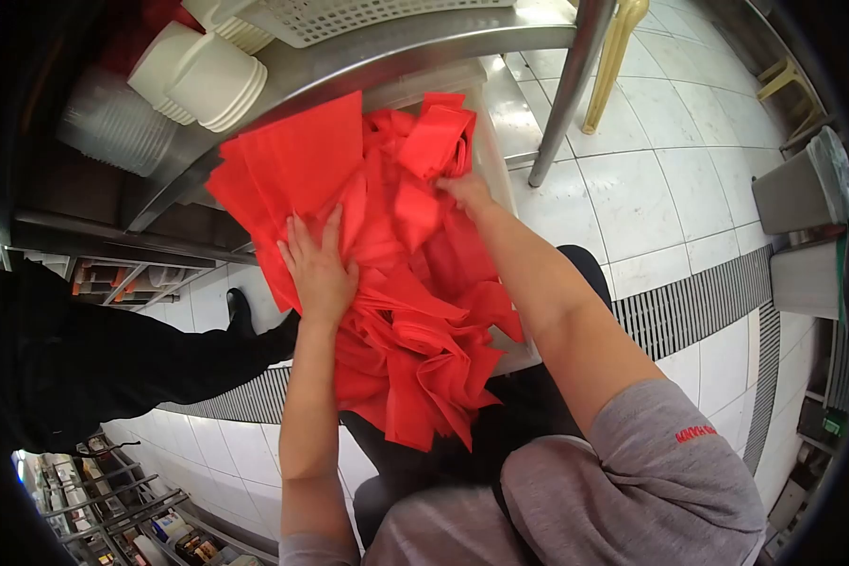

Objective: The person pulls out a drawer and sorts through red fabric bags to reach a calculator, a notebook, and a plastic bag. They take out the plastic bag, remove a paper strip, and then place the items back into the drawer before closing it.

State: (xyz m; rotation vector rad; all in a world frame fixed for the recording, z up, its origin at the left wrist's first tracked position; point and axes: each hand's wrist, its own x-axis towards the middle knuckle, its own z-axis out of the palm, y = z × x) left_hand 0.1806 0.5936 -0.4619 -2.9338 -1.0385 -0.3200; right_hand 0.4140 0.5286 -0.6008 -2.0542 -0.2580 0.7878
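A large heap of red fabric bags (415, 340), thin and crumpled like non-woven cloth, fills a pale plastic bin (495, 151) in front of me. On the left of the heap lies a flatter stack of red bags (292, 151). My left hand (321, 269) rests on that stack's lower edge with its fingers spread. At the upper right, my right hand (467, 193) has its fingers closed on the red cloth, just below a folded red bag (439, 137). The fingertips of my right hand are partly hidden.
A steel table (396, 61) holds a white perforated basket (377, 14). Stacked white tubs (212, 80) and clear plastic containers (118, 123) are at the upper left. A person's dark-clad leg (160, 349) extends in from the left. Grey bins (802, 189) stand right.
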